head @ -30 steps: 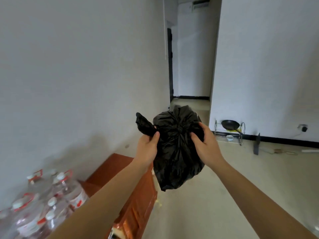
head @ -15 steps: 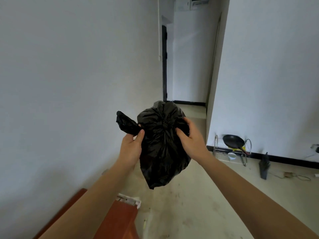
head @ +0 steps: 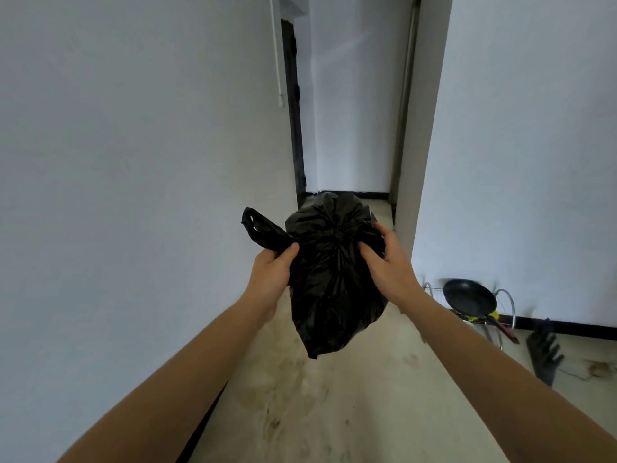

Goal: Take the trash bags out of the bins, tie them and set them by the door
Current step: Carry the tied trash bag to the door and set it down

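A black trash bag hangs in the air in front of me, its top gathered into a bunch. My left hand grips one loose handle loop that sticks out to the left. My right hand clutches the bag's right side near the gathered top. The bag's bottom dangles free above the floor. A dark door frame stands at the far left of the corridor ahead.
White walls flank a narrow corridor with a pale, stained floor. At the right, a wire rack holds a black frying pan. A dark upright object stands beside it on the floor.
The view has moved forward down the corridor; the wooden cabinet and water bottles have dropped out of sight. Both hands keep the same hold on the bag.
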